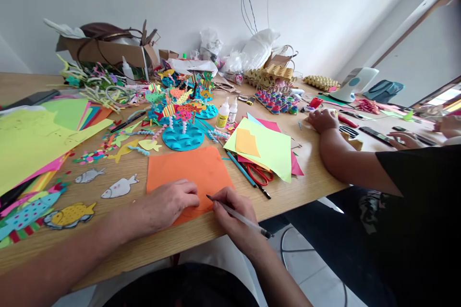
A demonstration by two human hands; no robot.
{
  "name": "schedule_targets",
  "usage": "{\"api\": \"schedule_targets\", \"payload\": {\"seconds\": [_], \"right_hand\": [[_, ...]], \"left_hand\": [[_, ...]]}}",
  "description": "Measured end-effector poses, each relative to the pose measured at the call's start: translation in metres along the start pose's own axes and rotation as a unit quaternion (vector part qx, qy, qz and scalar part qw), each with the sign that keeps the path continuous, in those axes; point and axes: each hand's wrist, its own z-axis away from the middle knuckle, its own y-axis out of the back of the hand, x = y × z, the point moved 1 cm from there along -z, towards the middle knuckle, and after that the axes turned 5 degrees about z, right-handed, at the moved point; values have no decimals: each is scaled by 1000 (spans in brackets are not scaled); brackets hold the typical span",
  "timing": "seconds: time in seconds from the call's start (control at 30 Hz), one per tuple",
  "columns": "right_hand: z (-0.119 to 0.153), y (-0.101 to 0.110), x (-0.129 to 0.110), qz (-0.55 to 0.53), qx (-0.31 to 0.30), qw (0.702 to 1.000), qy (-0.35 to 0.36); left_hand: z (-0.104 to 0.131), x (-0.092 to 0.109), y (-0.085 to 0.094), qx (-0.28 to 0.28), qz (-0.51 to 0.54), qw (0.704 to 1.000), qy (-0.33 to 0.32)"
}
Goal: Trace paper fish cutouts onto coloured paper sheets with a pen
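Observation:
A sheet of orange paper lies at the table's front edge. My left hand rests on its lower left part, fingers loosely bent over the sheet and not gripping anything. Between the thumb and fingers of my right hand is a pen with a clear barrel and a dark tip. The tip points left, just over the orange paper near its lower right side. Faint lines show on the sheet close to the front edge. To the left lie a grey paper fish, a white paper fish and a yellow paper fish.
Right of the orange sheet are stacked coloured papers, red-handled scissors and pencils. Glue bottles and a blue base with paper fish stand behind. A co-worker's arm reaches over the table at right.

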Motion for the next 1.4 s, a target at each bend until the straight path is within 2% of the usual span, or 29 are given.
{"api": "schedule_targets", "payload": {"seconds": [0.2, 0.6, 1.0, 1.4], "right_hand": [[0, -5, 0, 34, 14, 999, 15], [0, -4, -2, 57, -13, 998, 21], [-1, -5, -2, 63, -18, 997, 34], [1, -5, -2, 97, 15, 994, 56]], "left_hand": [[4, 1, -2, 47, 15, 998, -30], [8, 1, -12, 56, -9, 998, -29], [7, 3, -11, 59, -11, 998, -22], [10, 2, -12, 67, -14, 997, -26]]}}
